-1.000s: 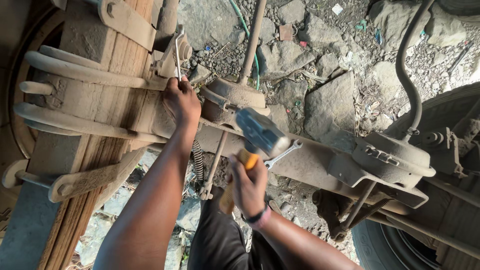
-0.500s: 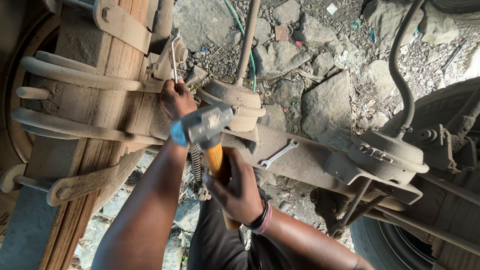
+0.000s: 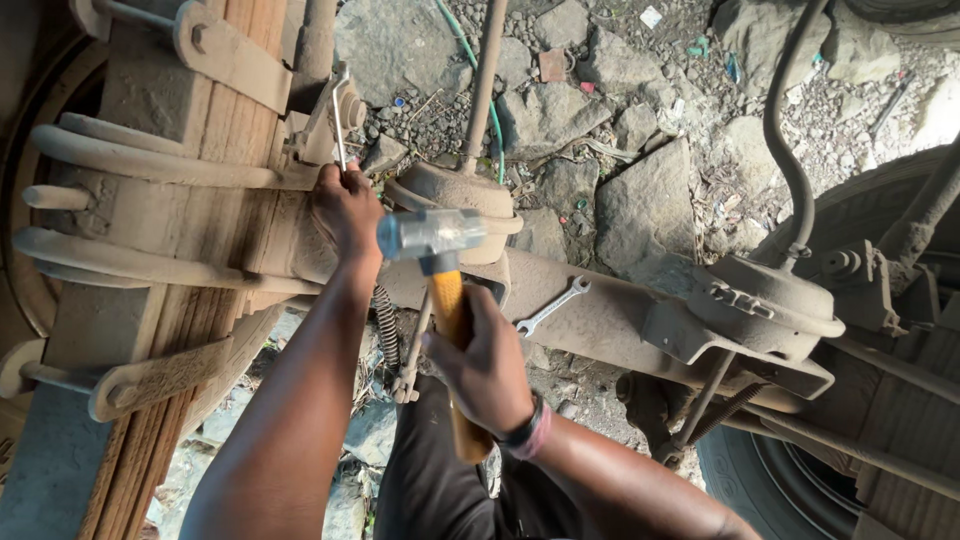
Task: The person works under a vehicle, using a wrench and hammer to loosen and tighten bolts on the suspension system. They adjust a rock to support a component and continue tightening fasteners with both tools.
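Under a dusty truck chassis, my left hand point(image 3: 345, 210) grips the lower end of a thin metal rod-like tool point(image 3: 340, 125) set against a fitting beside the leaf spring stack point(image 3: 170, 300). My right hand point(image 3: 487, 370) is closed around the yellow handle of a steel-headed hammer point(image 3: 430, 235). The hammer head hangs just right of my left hand, a little below the tool's tip. A wristband sits on my right wrist.
A combination spanner point(image 3: 552, 305) lies on the dusty axle beam point(image 3: 610, 320). Round brake chambers point(image 3: 770, 305) sit on it, with a hose arching above. U-bolts point(image 3: 130, 165) wrap the spring. A tyre point(image 3: 780, 480) is at lower right; rocks cover the ground.
The hammer swung left, from right of the axle toward my left hand; its head now sits beside that hand. My left hand stays on the thin tool.
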